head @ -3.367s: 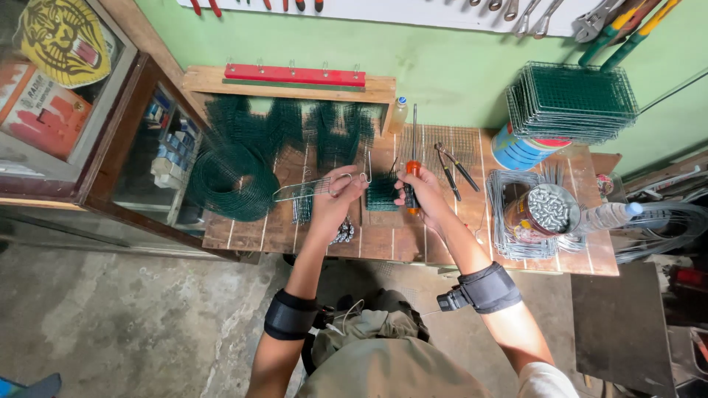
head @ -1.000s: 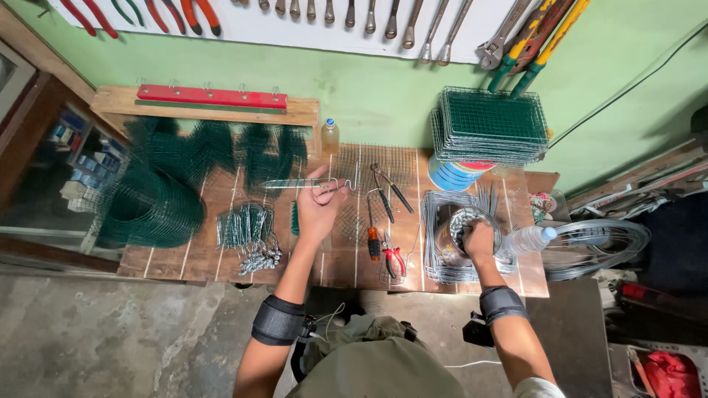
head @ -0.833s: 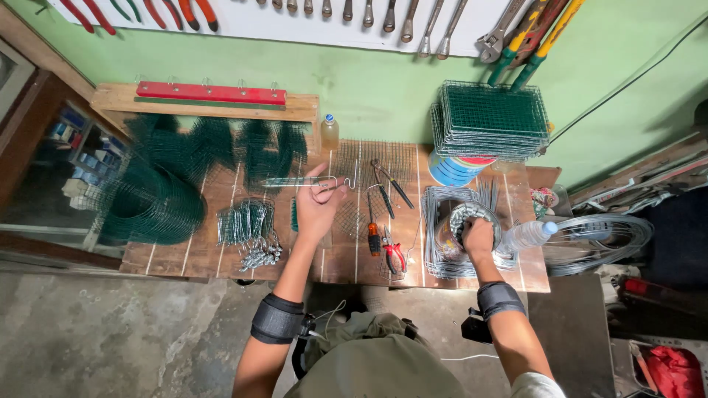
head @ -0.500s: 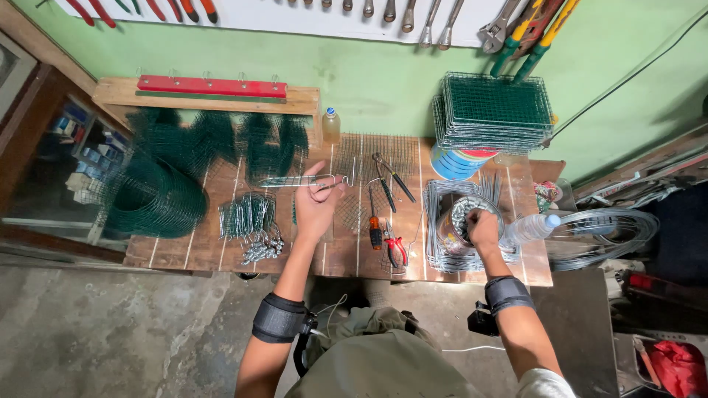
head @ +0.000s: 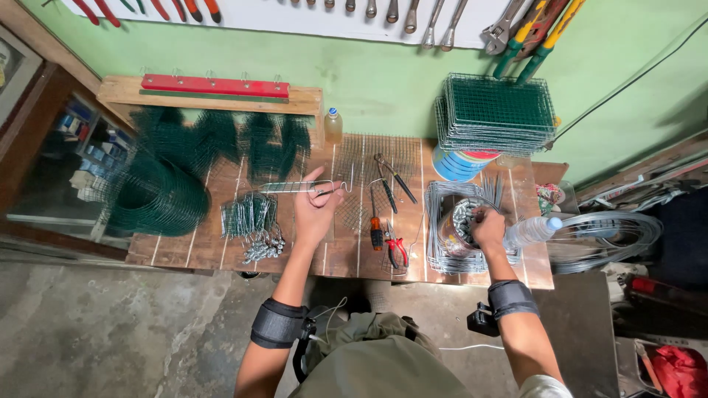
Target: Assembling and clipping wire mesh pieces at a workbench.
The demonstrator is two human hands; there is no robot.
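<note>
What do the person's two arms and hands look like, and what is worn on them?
Both hands, the left hand and the right hand, are bare, without gloves. The forearms are uncovered too. Each arm carries a wide black band: the left band sits near the elbow, the right band has a small black device clipped beside it. A pale sleeve edge shows at the right upper arm.

Workbench (head: 339,258): mesh roll (head: 155,195) at left end; bundle of wire pieces (head: 251,217) right of it; left hand (head: 316,210) at centre, holding wire frame (head: 295,187); pliers (head: 394,250) right of hand; round container (head: 461,221) under right hand (head: 488,227); stacked mesh panels (head: 495,110) behind container; bottle (head: 532,231) at right end.
</note>
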